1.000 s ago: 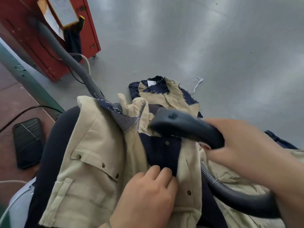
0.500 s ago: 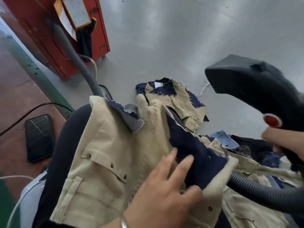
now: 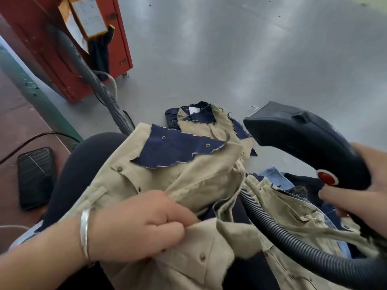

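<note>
Item one: the left hand (image 3: 142,225), fingers curled and pinching a fold of the beige jacket (image 3: 188,181); a silver bangle (image 3: 84,233) sits on its wrist.

Item two: the right hand (image 3: 360,185), wrapped round the grip of the black handheld nozzle (image 3: 303,139). We note the thumb just below the tool's red button (image 3: 326,177). The nozzle is held in the air above the jacket's right edge, clear of the cloth.

Item three: the jacket itself, draped over a dark-clad leg (image 3: 83,164) with metal snaps showing. A frayed navy flap (image 3: 178,147) lies turned back across its upper part.

Item four: a black ribbed hose (image 3: 293,243) running from the nozzle's grip down across the cloth at the lower right.

Further out we list more beige and navy garments heaped at the right (image 3: 293,208) and another one (image 3: 201,122) on the grey floor (image 3: 251,59). A phone (image 3: 35,176) lies face up on the brown surface (image 3: 16,122) at the left. Behind it stands a red cabinet (image 3: 52,49), with a grey hose (image 3: 92,80) trailing past it.
</note>
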A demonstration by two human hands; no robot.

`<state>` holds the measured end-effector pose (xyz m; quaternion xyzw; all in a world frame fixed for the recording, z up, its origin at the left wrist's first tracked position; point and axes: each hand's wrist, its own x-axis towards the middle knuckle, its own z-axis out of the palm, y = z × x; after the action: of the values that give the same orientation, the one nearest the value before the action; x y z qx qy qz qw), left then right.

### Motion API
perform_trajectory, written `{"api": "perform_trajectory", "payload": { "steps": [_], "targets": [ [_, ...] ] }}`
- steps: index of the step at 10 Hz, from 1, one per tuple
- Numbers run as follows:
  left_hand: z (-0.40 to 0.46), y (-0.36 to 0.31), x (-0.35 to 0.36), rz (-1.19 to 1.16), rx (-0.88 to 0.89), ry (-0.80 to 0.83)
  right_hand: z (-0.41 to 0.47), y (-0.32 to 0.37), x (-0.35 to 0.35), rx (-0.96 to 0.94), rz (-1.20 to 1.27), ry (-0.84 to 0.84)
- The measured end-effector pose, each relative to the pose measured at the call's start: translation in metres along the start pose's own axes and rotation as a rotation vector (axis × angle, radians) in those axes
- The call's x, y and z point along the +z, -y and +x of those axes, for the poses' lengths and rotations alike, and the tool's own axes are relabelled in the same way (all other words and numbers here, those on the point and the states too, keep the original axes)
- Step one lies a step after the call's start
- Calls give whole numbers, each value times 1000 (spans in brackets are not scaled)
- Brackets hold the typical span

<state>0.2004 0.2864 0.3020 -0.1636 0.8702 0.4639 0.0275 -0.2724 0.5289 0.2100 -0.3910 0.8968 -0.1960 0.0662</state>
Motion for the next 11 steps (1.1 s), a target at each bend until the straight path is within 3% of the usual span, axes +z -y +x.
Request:
{"api": "perform_trajectory", "payload": {
  "steps": [1,2,3,4,6,7,8,9,11],
  "targets": [
    [4,-16,2,5,62,-13,-8,34,-4,29,72,75],
    [13,-22,50,413,218,46,-27,91,-4,25,112,105],
    [16,-31,80,539,197,-160,-47,135,-28,-60,104,197],
    [18,-32,89,509,221,-215,-63,170,-41,-152,41,252],
    [25,-23,79,694,183,-265,-107,218,-59,-130,-122,259],
    [29,-22,91,648,230,-293,-121,250,-58,-190,-176,325],
    [31,-23,99,615,279,-247,-125,256,-41,-122,-220,477],
    [31,-20,94,623,323,-193,-119,255,-29,-33,-274,475],
    [32,-22,99,650,344,-230,-68,265,0,-5,-175,282]
  ]
}}
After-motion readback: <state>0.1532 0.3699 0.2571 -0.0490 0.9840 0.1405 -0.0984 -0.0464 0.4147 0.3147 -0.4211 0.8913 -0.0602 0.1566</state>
